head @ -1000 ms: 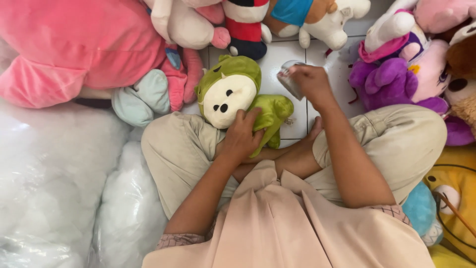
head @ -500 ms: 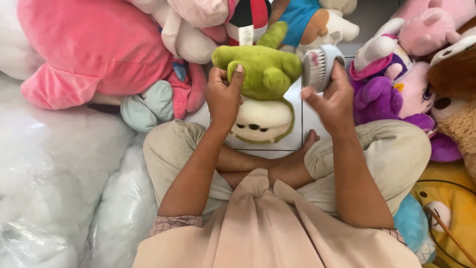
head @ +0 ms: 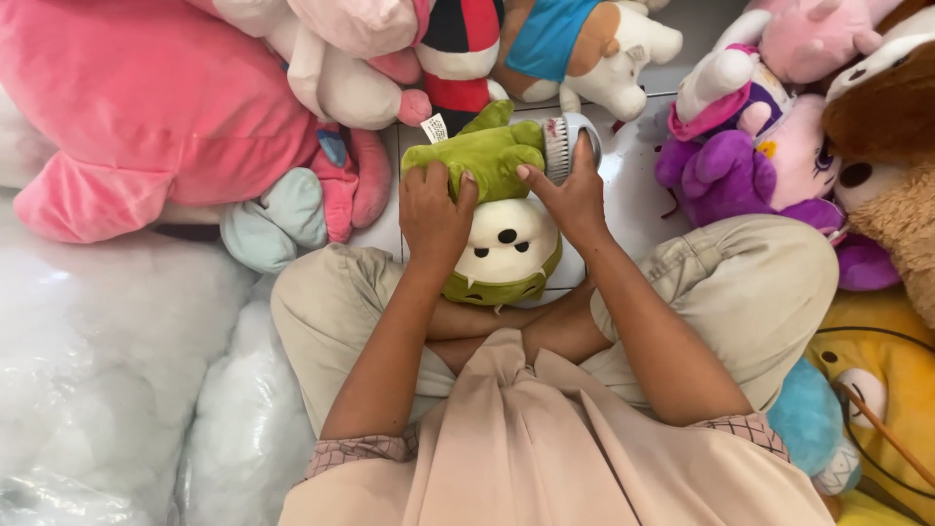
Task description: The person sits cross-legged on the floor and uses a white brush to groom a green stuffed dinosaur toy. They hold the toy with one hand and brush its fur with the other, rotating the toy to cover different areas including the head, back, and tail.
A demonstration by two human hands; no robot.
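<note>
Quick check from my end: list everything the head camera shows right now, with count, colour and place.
Green plush toy with cream face: one, on the lap, centre.
Round grey brush: one, against the toy's green body.
Big pink plush: one, upper left.
Purple plush: one, right.
Brown plush: one, far right.
Yellow plush: one, lower right.
Clear bags of white stuffing: several, left.
Left hand: grips the green toy.
Right hand: holds the brush.
</note>
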